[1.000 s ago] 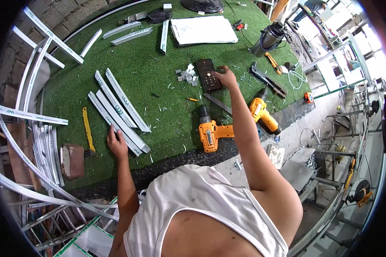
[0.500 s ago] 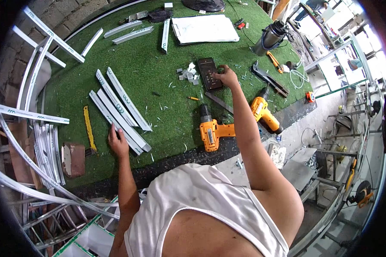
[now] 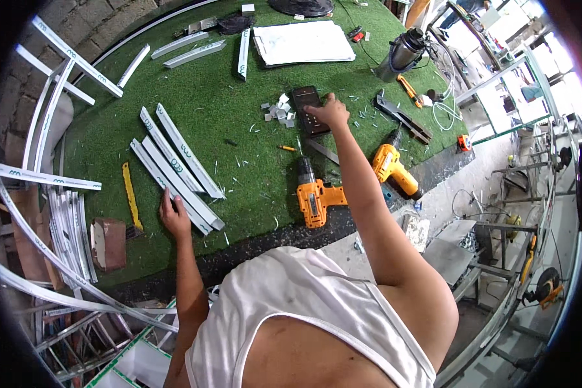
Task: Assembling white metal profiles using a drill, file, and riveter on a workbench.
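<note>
My right hand [image 3: 332,113] reaches over a dark phone [image 3: 303,98] lying flat on the green turf. Its thumb extends over the lit screen, with the other fingers apart along the phone's right side. Left of the phone lies a small heap of silvery square pieces [image 3: 279,111]. My left hand [image 3: 176,218] rests with fingers spread at the near end of several white strips with angled ends [image 3: 172,174]. Its fingertips touch the edge of the leftmost strip. Below the phone, an orange cordless drill [image 3: 313,200] lies on its side, partly behind my right forearm.
A second drill [image 3: 394,169] lies right of my forearm, near dark-handled snips [image 3: 402,119]. Farther back are papers [image 3: 304,44], a metal flask [image 3: 402,57] and an orange cutter [image 3: 410,92]. A yellow blade-like tool [image 3: 130,194] and a brown block [image 3: 109,242] lie left.
My right hand has shifted slightly left and up, its thumb now farther across the phone screen. My left hand stays by the strips. The whole view has shifted a little.
</note>
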The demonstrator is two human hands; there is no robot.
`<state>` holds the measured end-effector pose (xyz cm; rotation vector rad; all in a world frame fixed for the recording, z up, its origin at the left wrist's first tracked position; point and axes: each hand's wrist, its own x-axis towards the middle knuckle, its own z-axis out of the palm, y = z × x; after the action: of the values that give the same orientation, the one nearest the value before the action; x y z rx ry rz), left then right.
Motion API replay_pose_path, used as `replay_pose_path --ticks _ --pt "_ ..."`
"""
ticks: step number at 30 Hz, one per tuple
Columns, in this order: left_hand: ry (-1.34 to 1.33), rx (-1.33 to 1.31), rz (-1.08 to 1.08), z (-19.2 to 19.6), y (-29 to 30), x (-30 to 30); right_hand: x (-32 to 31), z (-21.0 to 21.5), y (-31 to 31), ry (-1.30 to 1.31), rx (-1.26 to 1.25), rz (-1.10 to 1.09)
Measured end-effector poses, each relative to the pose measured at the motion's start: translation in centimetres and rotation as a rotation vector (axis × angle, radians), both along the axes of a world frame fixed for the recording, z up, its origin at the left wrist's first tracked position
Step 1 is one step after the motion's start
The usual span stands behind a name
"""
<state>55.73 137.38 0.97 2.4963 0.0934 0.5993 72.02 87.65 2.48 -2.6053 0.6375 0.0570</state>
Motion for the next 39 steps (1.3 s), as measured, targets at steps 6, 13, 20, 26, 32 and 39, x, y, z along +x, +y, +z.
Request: replay_pose_path --ticks 6,13,20,26,32,39 --pt "0.023 0.024 0.020 0.3 0.1 -0.1 -1.0 -2.3 -3.7 -0.085 0.489 0.148" --pt "0.005 0.037 0.014 0.2 0.0 -0.2 -1.2 -2.7 -4.0 -0.110 0.599 0.236" --pt "0.072 0.044 0.052 0.7 -0.4 -0.2 -1.0 -3.5 -4.6 -0.135 0.695 0.215" --pt "0.010 0.051 0.020 0.5 -0.3 -0.1 -1.3 -1.5 -2.2 -0.079 0.177 0.210" --pt "0.002 0.061 0.031 0.0 0.0 -0.1 -1.5 -0.8 -1.4 -0.073 0.055 0.228" --pt "0.030 0.049 0.025 0.0 0.1 0.0 -0.8 0.0 -1.4 -0.048 0.329 0.035"
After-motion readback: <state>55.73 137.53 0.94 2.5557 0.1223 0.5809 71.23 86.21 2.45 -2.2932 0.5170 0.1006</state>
